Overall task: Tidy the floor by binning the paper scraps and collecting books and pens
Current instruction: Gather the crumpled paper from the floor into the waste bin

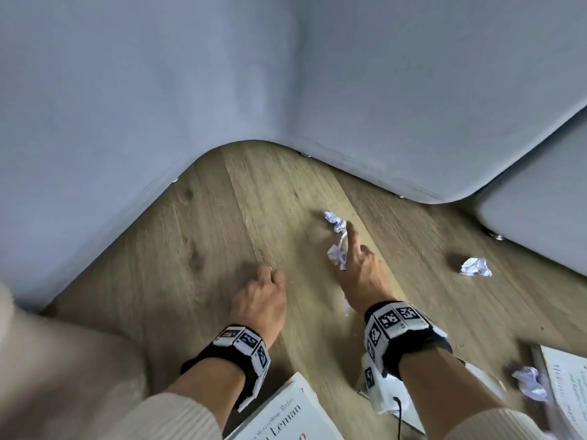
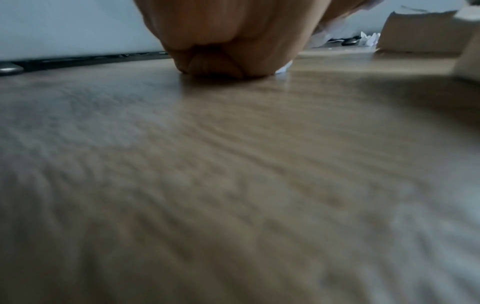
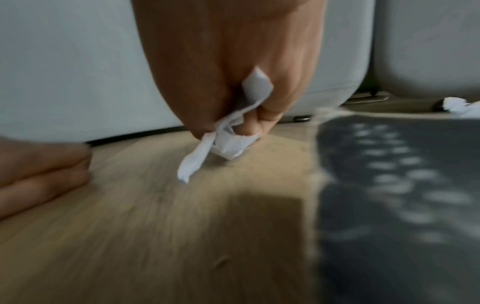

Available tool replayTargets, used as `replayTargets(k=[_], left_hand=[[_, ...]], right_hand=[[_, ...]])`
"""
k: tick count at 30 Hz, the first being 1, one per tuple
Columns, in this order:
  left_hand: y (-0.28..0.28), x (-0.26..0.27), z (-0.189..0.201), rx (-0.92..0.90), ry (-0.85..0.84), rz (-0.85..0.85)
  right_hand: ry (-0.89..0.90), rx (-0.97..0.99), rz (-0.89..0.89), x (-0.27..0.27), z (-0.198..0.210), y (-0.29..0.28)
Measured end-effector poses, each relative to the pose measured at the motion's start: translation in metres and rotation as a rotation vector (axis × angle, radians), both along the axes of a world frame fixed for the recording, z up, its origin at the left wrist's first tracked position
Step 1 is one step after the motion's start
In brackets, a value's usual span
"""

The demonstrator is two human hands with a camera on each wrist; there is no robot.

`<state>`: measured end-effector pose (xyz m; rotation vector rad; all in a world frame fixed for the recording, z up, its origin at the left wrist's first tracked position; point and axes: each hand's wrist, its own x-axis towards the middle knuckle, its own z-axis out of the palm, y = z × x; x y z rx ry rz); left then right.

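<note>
Head view: right hand [image 1: 359, 274] pinching paper scrap [image 1: 337, 254], left hand [image 1: 259, 295] curled, empty, alongside.

Wooden floor [image 1: 222, 236], crumpled paper scraps [image 1: 475, 267] scattered on it, white book [image 1: 282, 414] at its near edge, grey sofa [image 1: 158, 74] along its far side.

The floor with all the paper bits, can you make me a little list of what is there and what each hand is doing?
right hand: pinches a crumpled paper scrap
left hand: fingers curled, knuckles on the wooden floor, holding nothing visible
loose scraps: one near the sofa, one beside an open book
book: white cover, under the left forearm
sofa: grey, behind the floor
</note>
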<state>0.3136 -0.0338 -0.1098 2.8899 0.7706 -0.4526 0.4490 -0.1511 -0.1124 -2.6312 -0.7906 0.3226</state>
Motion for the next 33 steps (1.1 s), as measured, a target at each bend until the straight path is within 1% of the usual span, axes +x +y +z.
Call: replayTargets(k=[2, 4, 6, 8, 10, 12, 15, 18, 20, 23, 24, 26, 28, 31, 33], left_hand=[[0.001, -0.001, -0.003, 0.003, -0.05, -0.005], [0.002, 0.0, -0.002, -0.027, -0.144, -0.02], [0.004, 0.002, -0.009, -0.001, -0.209, -0.058], [0.002, 0.001, -0.017, 0.035, -0.251, -0.067], [0.001, 0.001, -0.016, 0.044, -0.25, -0.074], [0.002, -0.001, -0.015, 0.008, -0.243, -0.071], [0.002, -0.001, -0.014, 0.015, -0.239, -0.084], [0.002, -0.001, -0.005, -0.004, -0.111, -0.061], [0.004, -0.004, -0.002, -0.034, -0.073, -0.074], [-0.001, -0.002, 0.004, -0.037, -0.09, -0.066], [-0.002, -0.003, 0.01, -0.062, -0.078, -0.056], [-0.003, -0.008, 0.02, -0.135, -0.034, -0.015], [-0.011, -0.014, 0.038, -0.206, -0.009, 0.036], [-0.036, -0.027, 0.075, -0.309, -0.044, 0.051], [-0.052, -0.04, 0.111, -0.363, -0.121, 0.038]], right_hand=[[-0.017, 0.002, 0.041, 0.001, -0.009, 0.015], [-0.04, -0.062, 0.052, 0.012, -0.009, 0.026], [-0.007, -0.127, 0.045, 0.024, -0.003, 0.034], [0.029, -0.12, 0.035, 0.027, 0.004, 0.037], [0.009, -0.16, 0.011, 0.026, 0.006, 0.037], [0.001, -0.207, -0.024, 0.022, 0.007, 0.036], [0.06, -0.231, -0.066, 0.012, 0.013, 0.029], [0.115, -0.255, -0.016, -0.001, 0.026, 0.014], [0.093, -0.213, -0.039, -0.014, 0.04, -0.003], [0.036, -0.032, -0.108, -0.036, 0.066, -0.042], [0.03, 0.023, -0.137, -0.047, 0.077, -0.054], [0.08, 0.131, -0.242, -0.074, 0.101, -0.073], [0.129, 0.187, -0.273, -0.096, 0.117, -0.089], [0.063, 0.17, -0.204, -0.12, 0.136, -0.1], [-0.007, 0.159, -0.115, -0.134, 0.151, -0.094]])
